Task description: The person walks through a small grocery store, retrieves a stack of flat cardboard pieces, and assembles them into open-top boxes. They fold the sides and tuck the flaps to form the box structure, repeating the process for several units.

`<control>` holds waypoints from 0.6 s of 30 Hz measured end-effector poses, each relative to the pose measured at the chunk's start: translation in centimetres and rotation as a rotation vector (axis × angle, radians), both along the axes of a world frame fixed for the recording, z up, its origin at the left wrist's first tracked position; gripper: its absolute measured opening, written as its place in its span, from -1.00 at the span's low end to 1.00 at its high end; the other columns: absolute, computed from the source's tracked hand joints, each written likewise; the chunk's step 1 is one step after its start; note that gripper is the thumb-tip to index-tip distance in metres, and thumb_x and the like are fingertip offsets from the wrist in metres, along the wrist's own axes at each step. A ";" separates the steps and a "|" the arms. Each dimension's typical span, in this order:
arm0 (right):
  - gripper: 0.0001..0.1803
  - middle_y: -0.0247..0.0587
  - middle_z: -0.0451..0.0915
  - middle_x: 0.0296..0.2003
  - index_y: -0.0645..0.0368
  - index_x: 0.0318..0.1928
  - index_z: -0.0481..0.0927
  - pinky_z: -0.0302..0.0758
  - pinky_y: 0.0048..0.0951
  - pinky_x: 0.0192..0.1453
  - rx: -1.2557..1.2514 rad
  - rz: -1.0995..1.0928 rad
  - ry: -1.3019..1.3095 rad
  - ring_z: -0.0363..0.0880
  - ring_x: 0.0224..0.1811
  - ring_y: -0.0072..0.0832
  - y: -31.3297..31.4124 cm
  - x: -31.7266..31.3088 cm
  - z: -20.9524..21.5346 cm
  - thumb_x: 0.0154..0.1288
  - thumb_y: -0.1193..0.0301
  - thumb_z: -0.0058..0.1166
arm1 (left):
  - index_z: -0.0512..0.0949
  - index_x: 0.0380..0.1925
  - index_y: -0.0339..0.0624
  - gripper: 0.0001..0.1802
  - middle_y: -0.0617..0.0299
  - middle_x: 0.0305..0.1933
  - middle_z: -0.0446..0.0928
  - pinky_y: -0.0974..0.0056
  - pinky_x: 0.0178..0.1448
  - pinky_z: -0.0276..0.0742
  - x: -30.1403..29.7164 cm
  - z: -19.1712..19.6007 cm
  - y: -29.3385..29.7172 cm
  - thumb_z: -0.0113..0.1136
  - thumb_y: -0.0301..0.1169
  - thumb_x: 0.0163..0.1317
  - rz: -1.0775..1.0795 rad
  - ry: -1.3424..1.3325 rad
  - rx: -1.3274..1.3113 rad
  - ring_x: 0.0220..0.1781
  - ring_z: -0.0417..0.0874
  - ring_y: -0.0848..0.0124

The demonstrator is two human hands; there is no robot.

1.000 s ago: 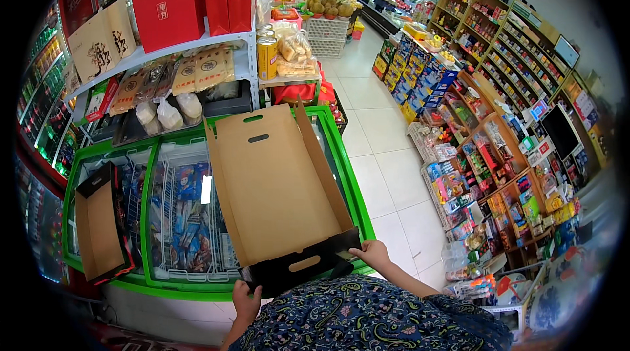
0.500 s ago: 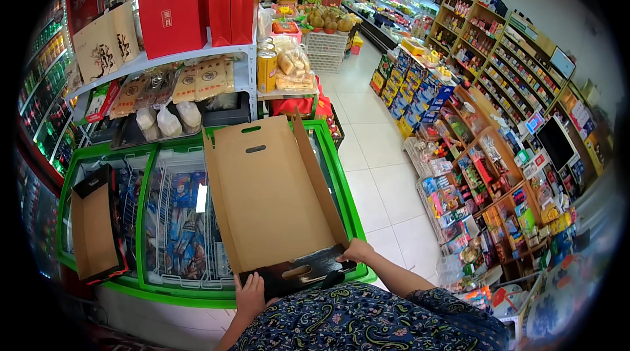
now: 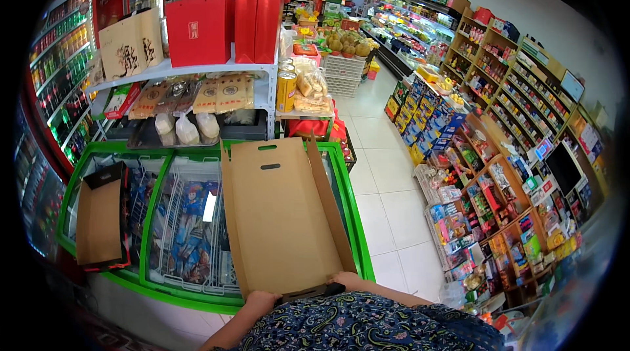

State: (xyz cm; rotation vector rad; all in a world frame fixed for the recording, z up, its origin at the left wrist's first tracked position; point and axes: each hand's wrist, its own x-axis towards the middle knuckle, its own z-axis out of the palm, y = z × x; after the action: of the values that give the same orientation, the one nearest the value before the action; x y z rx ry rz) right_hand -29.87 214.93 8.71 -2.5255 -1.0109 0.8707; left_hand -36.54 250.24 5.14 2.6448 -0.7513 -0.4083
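A large open cardboard box (image 3: 282, 220), plain brown inside, lies lengthwise on the green-rimmed chest freezer (image 3: 362, 236). Its far end has slot-shaped handholes. At the box's near left corner, my left hand (image 3: 260, 301) is closed on the edge, its fingers partly hidden. My right hand (image 3: 345, 280) grips the near right corner, fingers curled over the dark end panel. Only a thin strip of that panel shows between the hands, close against my patterned clothing. A smaller open box (image 3: 102, 220) with black and red outer sides sits on the freezer's left end.
Frozen packets (image 3: 193, 239) show through the freezer's glass. Behind it stands a white shelf (image 3: 272, 88) with red gift bags (image 3: 200, 29) and bagged food. A tiled aisle (image 3: 380, 167) runs along the right, beside a counter (image 3: 499, 187) crowded with goods. Drink fridges (image 3: 62, 69) stand at left.
The near black panel, broadly visible before with its handhole, now shows as a narrow strip. Both hands have shifted toward my body, and my left fingers have curled. The view has shifted.
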 end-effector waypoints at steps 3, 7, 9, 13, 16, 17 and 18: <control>-0.53 -0.01 0.60 -0.04 0.01 0.05 0.58 0.50 -0.10 0.06 -0.180 0.112 0.093 0.56 0.02 0.02 1.2 1.7 0.1 0.05 0.30 0.20 | 0.62 -0.03 0.04 -0.65 -0.05 -0.24 0.64 0.00 -0.08 0.58 0.6 -0.1 0.3 0.05 -0.31 0.18 -0.040 0.088 -0.071 -0.17 0.68 0.02; -0.62 0.07 0.64 -0.17 0.11 -0.16 0.61 0.50 -0.05 0.01 0.020 0.017 0.063 0.57 -0.05 0.04 1.3 1.2 -1.3 -0.08 0.38 0.30 | 0.59 -0.02 -0.15 -0.62 -0.13 0.00 0.58 0.02 0.09 0.50 1.3 -3.2 0.5 0.07 -0.26 0.20 -0.033 0.258 -0.126 0.02 0.60 -0.05; -0.67 0.06 0.66 -0.25 0.16 -0.26 0.61 0.50 -0.08 -0.05 -0.076 0.135 0.201 0.61 -0.13 -0.02 2.1 2.2 -0.6 -0.10 0.36 0.33 | 0.57 0.02 -0.15 -0.60 -0.15 0.03 0.57 0.05 0.16 0.46 1.6 -3.4 0.6 0.06 -0.25 0.23 0.089 0.466 -0.137 0.07 0.58 -0.06; -0.69 0.02 0.68 -0.36 0.23 -0.37 0.60 0.49 -0.15 -0.16 0.065 0.186 0.514 0.63 -0.27 -0.22 1.9 2.6 0.3 -0.12 0.34 0.35 | 0.55 0.06 -0.17 -0.58 -0.10 0.08 0.56 0.15 0.25 0.38 2.0 3.7 1.2 0.05 -0.22 0.26 -0.095 0.707 -0.473 0.15 0.54 0.07; -0.60 0.00 0.69 -0.24 0.25 -0.24 0.61 0.49 -0.19 -0.09 -0.005 0.218 0.490 0.59 -0.23 -0.34 2.6 2.9 0.7 -0.13 0.32 0.35 | 0.55 0.06 -0.17 -0.57 -0.09 0.09 0.56 0.16 0.25 0.38 2.9 3.3 1.7 0.07 -0.22 0.25 -0.224 0.740 -0.384 0.15 0.55 0.10; -0.60 0.00 0.69 -0.24 0.25 -0.24 0.61 0.49 -0.19 -0.09 0.030 0.213 0.491 0.59 -0.23 -0.34 2.6 2.7 0.6 -0.13 0.32 0.35 | 0.55 0.06 -0.17 -0.57 -0.09 0.09 0.56 0.15 0.24 0.38 3.0 2.7 1.7 0.07 -0.22 0.24 -0.222 0.744 -0.360 0.15 0.55 0.10; -0.60 0.00 0.69 -0.24 0.25 -0.24 0.61 0.49 -0.19 -0.08 0.054 0.205 0.495 0.59 -0.23 -0.33 2.4 2.5 0.4 -0.13 0.32 0.35 | 0.55 0.06 -0.17 -0.57 -0.09 0.09 0.56 0.15 0.24 0.38 3.1 2.0 1.5 0.08 -0.22 0.24 -0.226 0.753 -0.341 0.15 0.55 0.09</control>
State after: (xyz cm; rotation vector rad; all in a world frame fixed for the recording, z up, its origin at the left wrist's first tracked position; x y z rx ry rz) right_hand -27.33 217.37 9.07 -2.0248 -1.1082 1.4137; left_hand -33.44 251.78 7.14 1.8722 -0.7652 -1.1357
